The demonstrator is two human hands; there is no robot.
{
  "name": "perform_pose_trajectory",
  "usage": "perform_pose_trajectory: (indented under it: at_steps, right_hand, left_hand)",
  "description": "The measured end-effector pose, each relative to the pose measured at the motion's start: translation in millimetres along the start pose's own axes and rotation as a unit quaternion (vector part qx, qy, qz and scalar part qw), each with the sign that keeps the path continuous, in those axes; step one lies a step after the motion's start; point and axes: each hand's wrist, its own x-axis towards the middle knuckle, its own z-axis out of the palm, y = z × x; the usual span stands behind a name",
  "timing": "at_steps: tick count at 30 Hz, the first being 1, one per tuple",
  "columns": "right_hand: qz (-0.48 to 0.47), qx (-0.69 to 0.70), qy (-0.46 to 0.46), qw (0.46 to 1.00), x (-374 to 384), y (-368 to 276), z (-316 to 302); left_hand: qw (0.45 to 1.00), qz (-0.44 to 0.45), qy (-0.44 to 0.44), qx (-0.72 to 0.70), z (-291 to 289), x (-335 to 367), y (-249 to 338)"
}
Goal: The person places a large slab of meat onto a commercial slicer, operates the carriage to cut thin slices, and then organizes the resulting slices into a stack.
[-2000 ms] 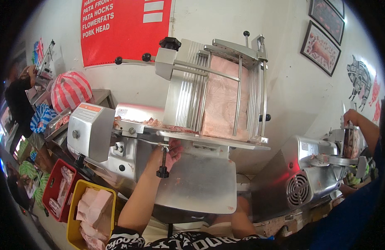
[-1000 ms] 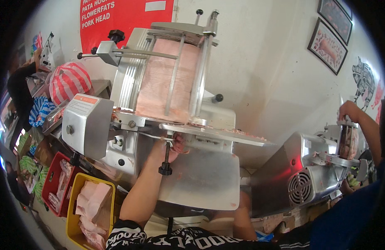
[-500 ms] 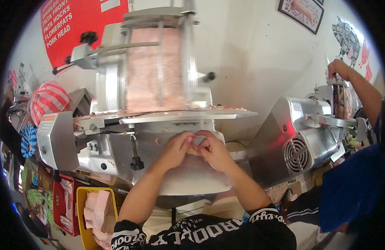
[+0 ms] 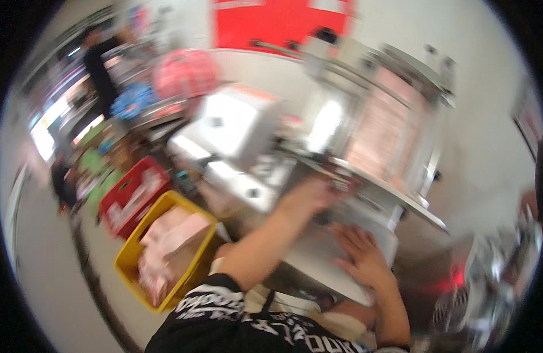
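A metal meat slicer stands before me. A pale pink slab of meat sits upright in its carriage. My left hand reaches in just beneath the carriage's lower edge, close to the slicer's body. Motion smears its fingers, so what it touches or holds cannot be made out. Over the slicer's smooth metal tray, my right hand lies palm down with fingers stretched out and nothing visible in it.
On the left, a yellow crate holds pale meat slabs. Behind it is a red crate with more pieces. A red-striped bag and a blue bag lie beyond. Another shiny machine stands right. A person is far left.
The view has swung left, bringing the crates further in. My hands were together over the tray, fingertips pinched; now they are apart, the left up by the carriage, the right flat over the tray.
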Motion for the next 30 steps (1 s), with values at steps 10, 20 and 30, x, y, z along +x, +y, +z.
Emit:
perform_pose_trajectory:
  at_steps: [10, 20, 30]
  right_hand:
    - [0.026, 0.118, 0.029, 0.992, -47, 1, 9]
    - [0.171, 0.419, 0.239, 0.859, -46, 48, 7]
    - [0.113, -0.055, 0.095, 0.988, -45, 5, 5]
  left_hand:
    - [0.988, -0.026, 0.131, 0.079, -51, -19, -50]
    - [0.803, 0.053, -0.118, 0.582, 10, -67, -96]
    - [0.569, 0.237, -0.040, 0.787, -22, -30, -72]
